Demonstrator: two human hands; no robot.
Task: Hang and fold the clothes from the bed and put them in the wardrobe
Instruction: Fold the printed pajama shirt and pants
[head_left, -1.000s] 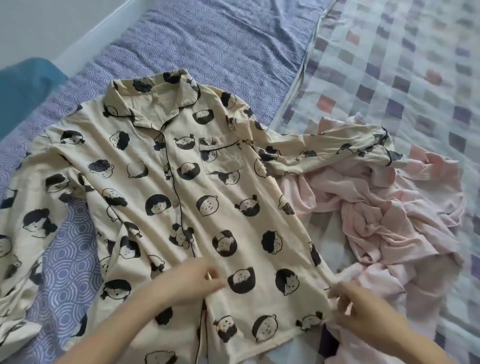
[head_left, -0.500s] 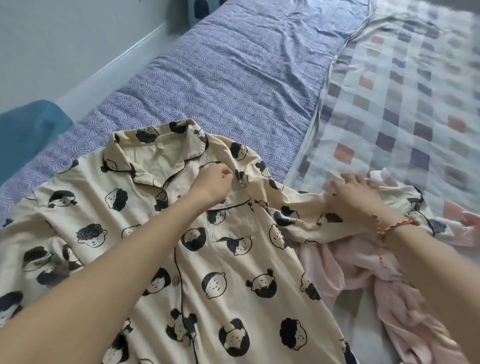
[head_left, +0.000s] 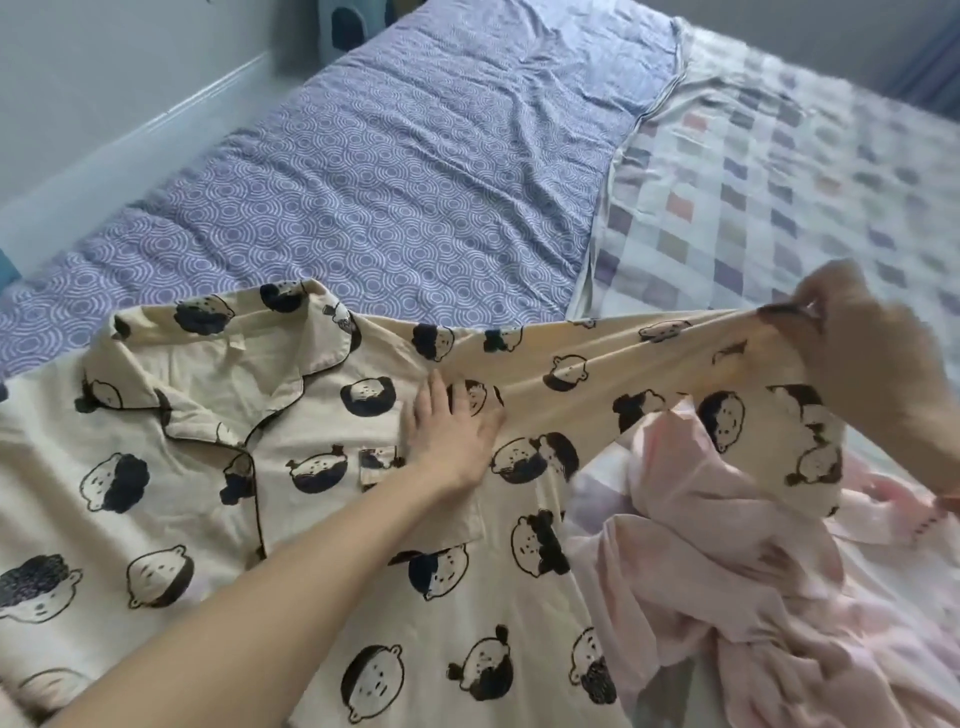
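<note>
Raised off the purple swirl-sheeted bed (head_left: 415, 182) since the earlier frame, one sleeve (head_left: 623, 374) of the cream face-printed cotton pyjama shirt (head_left: 311, 519) stretches toward the bed's right edge, above the crumpled pink fabric garment (head_left: 727, 597). The left hand (head_left: 452, 436) presses flat on the shirt's shoulder, fingers together. The right hand (head_left: 872, 364) pinches the sleeve's cuff.

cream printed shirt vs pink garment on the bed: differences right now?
Cream shirt lies spread flat, front up; pink garment is a crumpled heap. Cream shirt has dark cartoon-face prints; pink garment looks plain. Left hand presses the cream shirt's shoulder and right hand pinches its lifted sleeve; no hand holds the pink garment. Both lie on the bed.
</note>
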